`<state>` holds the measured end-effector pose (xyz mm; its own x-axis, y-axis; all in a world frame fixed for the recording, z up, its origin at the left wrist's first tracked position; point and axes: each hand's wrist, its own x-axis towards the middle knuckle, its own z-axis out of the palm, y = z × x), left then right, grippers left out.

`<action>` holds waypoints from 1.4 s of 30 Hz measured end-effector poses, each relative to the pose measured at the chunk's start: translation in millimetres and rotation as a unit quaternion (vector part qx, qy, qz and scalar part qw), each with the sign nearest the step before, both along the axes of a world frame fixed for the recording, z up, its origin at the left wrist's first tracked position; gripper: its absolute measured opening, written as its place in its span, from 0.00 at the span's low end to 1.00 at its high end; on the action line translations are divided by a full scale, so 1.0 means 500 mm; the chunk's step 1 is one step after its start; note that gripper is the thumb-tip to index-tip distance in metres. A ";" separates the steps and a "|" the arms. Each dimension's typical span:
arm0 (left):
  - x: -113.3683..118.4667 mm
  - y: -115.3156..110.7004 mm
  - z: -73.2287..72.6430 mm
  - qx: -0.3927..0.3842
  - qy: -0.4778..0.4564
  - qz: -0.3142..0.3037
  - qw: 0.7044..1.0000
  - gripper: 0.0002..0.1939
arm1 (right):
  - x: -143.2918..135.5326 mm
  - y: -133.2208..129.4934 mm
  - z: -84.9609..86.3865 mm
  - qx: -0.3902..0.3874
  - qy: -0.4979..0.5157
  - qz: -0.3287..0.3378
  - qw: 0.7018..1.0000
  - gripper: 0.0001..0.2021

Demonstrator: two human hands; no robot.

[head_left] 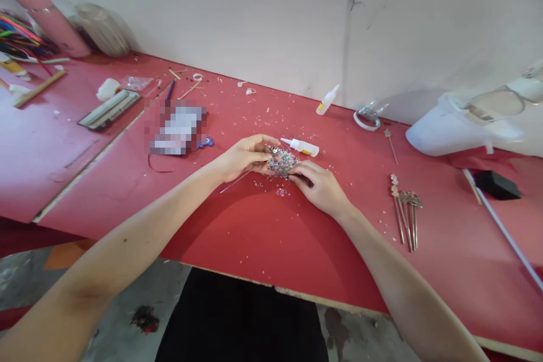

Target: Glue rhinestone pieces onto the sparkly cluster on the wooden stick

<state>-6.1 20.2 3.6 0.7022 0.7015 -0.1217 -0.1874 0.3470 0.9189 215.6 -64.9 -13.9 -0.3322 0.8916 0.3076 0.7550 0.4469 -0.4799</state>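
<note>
Left hand (246, 158) pinches the hairpin (237, 180) at the bead pile (283, 163) on the counter (254, 232); right hand (320, 186) touches the pile, its hold unclear; a steady stem and light touch should limit scatter.

You have no legible text, brand or number in view. Your white nozzle bottle (300, 146) lying mid-table carries a yellow label (309, 151); its print is too small to read. The same finding applies to your second nozzle bottle (327, 100), near the wall (254, 22), and to the yellow-marked bottle (13, 66) at the far left. Your rectangular item (178, 130) left of centre is pixelated, so any lettering on it cannot be checked.
</note>
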 end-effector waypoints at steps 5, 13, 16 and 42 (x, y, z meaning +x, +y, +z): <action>0.001 -0.001 0.000 -0.004 0.000 0.000 1.000 0.12 | 0.001 -0.001 0.000 -0.006 0.001 -0.003 1.000 0.06; 0.001 -0.003 0.004 0.014 0.013 0.006 1.000 0.12 | 0.001 0.002 -0.001 -0.004 0.027 -0.002 1.000 0.05; 0.000 -0.004 0.004 0.013 0.016 0.006 1.000 0.12 | 0.001 0.004 -0.001 -0.010 0.040 -0.008 0.999 0.05; -0.001 0.002 -0.003 0.028 0.036 -0.002 0.999 0.14 | 0.020 0.006 0.005 -0.033 0.005 0.008 0.999 0.06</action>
